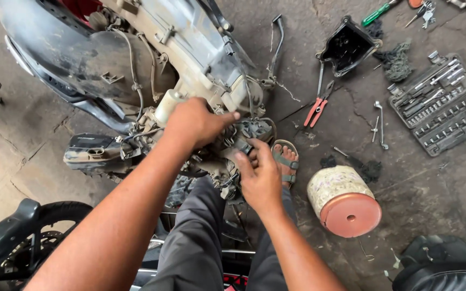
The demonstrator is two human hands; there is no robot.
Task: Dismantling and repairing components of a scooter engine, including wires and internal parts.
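A stripped scooter lies before me on the concrete floor, its grey engine casing and dark body panel exposed. My left hand reaches over the engine, fingers pressed on a small part near the casing's lower edge. My right hand sits just below it, fingertips touching the dirty engine parts between the two hands. What the fingers grip is hidden by the hands. My grey trouser legs and a sandalled foot show underneath.
Red-handled pliers lie to the right, beside a black plastic cover. An open socket set, a loose wrench, a green screwdriver and an overturned pot lie further right. Another wheel stands lower left.
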